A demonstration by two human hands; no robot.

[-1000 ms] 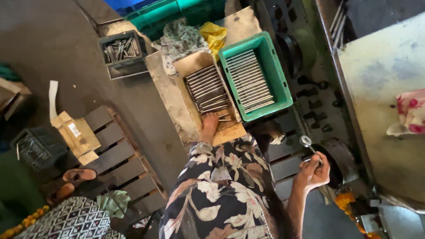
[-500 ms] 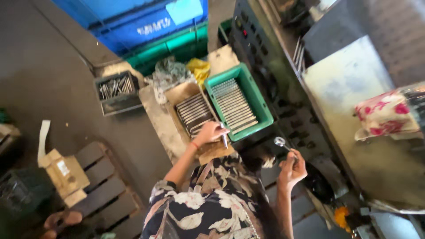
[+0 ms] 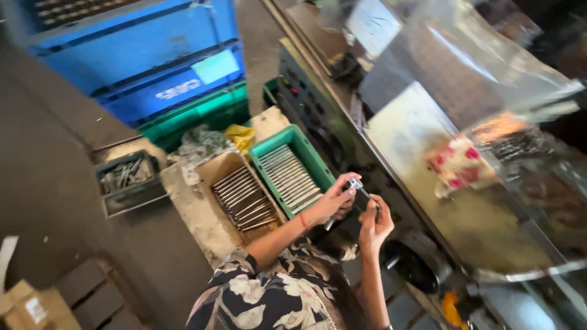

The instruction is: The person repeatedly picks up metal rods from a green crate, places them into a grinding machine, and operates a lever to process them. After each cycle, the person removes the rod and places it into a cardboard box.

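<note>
Fingers of both hands meet at centre frame, just right of the green tray. Left hand [image 3: 333, 201] fingers pinch one end of a short metal rod [image 3: 356, 186]; right hand [image 3: 374, 221] fingers curl round a darker piece just below it. Motion blur: cannot tell whether the two pieces are joined or only touching.

- Rod held in the air, over the gap between the green tray [image 3: 292, 173] of stacked rods and the grey machine [image 3: 342, 131], not resting on anything.
- Cardboard box [image 3: 241, 198] of darker rods sits left of the tray on the bench [image 3: 195, 214].

Risks, as judged:
- Grip is fingertip only; a slip would drop the rod into the dark gap by the machine base, hard to retrieve.
- Hands work close to the machine front; a knuckle could knock its edge.
- Tray sits at the bench's right edge; an elbow or forearm sweep could tip it.
</note>
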